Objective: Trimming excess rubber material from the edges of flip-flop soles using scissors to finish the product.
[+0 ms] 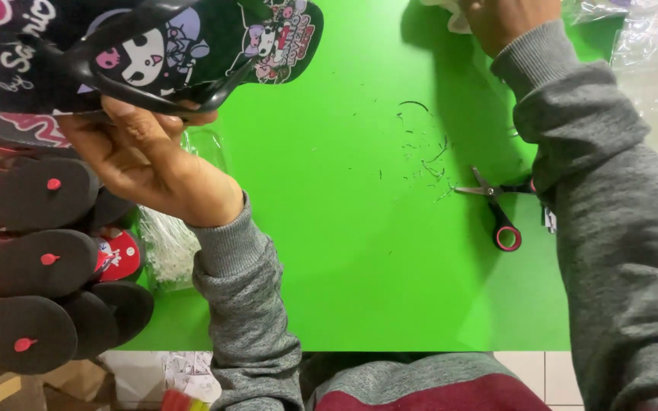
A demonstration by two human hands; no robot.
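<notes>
My left hand (142, 156) grips a black flip-flop (215, 42) with a cartoon print and a black strap, held over the left part of the green table (344, 266). Its fingers curl under the strap. My right hand (508, 19) reaches to the table's far edge and is cut off by the top of the view; it touches something white and crumpled (443, 11). Whether it holds that thing is not visible. Both arms wear grey sleeves.
Scissors with black-and-red handles (496, 209) lie half under my right sleeve, with dark thread scraps (424, 156) beside them. Black soles with red studs (24, 259) are stacked at the left. Clear plastic bags lie at the left (165, 243) and at the far right (649, 38).
</notes>
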